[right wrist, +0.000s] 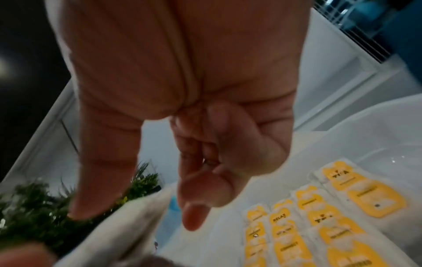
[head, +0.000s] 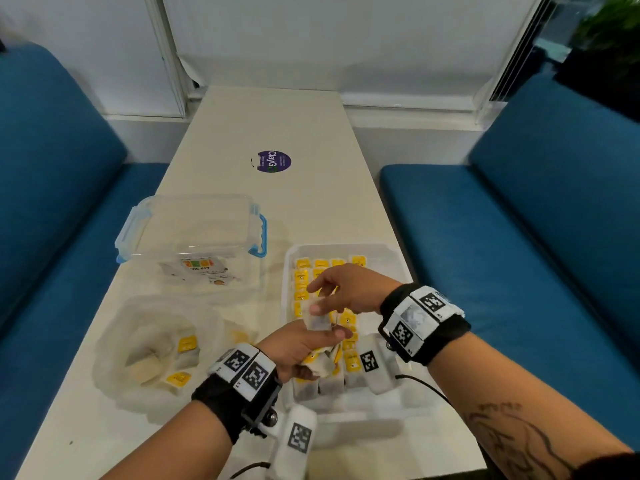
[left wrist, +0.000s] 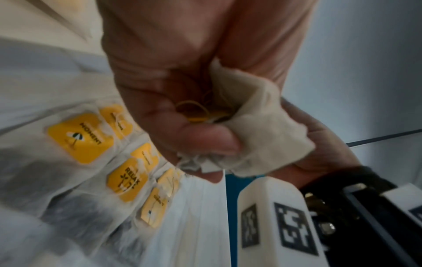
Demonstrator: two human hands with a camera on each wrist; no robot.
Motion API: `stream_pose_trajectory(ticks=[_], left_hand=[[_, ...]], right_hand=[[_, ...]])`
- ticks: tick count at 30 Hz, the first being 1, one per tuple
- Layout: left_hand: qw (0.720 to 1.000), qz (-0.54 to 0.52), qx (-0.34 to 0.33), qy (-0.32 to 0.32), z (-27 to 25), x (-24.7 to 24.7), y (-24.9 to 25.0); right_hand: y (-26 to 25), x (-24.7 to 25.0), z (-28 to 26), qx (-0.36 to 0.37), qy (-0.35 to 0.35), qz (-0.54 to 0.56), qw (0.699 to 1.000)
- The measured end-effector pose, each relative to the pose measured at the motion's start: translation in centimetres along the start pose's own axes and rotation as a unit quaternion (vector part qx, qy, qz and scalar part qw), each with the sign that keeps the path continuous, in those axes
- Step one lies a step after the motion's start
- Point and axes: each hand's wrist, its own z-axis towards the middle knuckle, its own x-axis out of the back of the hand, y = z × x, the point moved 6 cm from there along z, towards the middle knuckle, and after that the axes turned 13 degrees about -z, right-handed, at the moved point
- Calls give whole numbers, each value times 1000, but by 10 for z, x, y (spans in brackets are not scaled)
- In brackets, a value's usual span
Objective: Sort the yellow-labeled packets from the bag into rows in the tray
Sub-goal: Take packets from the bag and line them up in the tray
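Observation:
A white tray point(head: 391, 251) at right centre holds rows of yellow-labeled packets point(head: 303, 276), which also show in the wrist views point(left wrist: 80, 139) point(right wrist: 331, 222). My left hand point(head: 301, 344) hovers over the tray's near part and grips a crumpled bunch of packets point(head: 322, 363) point(left wrist: 258, 130). One packet point(head: 317, 321) sticks up from that hand. My right hand point(head: 315, 296) reaches in from the right, thumb and forefinger on either side of this packet's point(right wrist: 123, 240) top edge. The translucent bag point(head: 114, 344) lies at left with more packets point(head: 187, 344) inside.
A clear lidded box with blue clips point(head: 194, 233) stands behind the bag. A purple round sticker point(head: 273, 161) marks the far table. Blue benches point(head: 519, 220) flank the table on both sides. The near table edge runs below my forearms.

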Motion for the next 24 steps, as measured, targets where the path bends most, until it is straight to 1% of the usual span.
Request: stream_pose_trajectory(ticks=[2, 7, 11, 14, 20, 22, 24], left_hand=[[1000, -3, 3, -3, 0, -1, -2], [1000, -18, 10, 2, -3, 2, -3], [995, -97, 12, -15, -7, 6, -4], [985, -169, 13, -41, -4, 8, -5], [964, -246, 6, -102, -1, 1, 3], [966, -239, -10, -101, -3, -4, 8], [975, -210, -33, -70, -6, -8, 13]], right_hand=[[0, -1, 0, 4, 13, -20, 1000], [9, 5, -11, -3, 72, 33, 997], [13, 7, -19, 14, 94, 116, 989], [16, 8, -26, 25, 92, 188, 978], [1, 21, -34, 55, 68, 204, 975], [-2, 25, -34, 51, 75, 206, 974], [-1, 27, -33, 37, 95, 222, 970]])
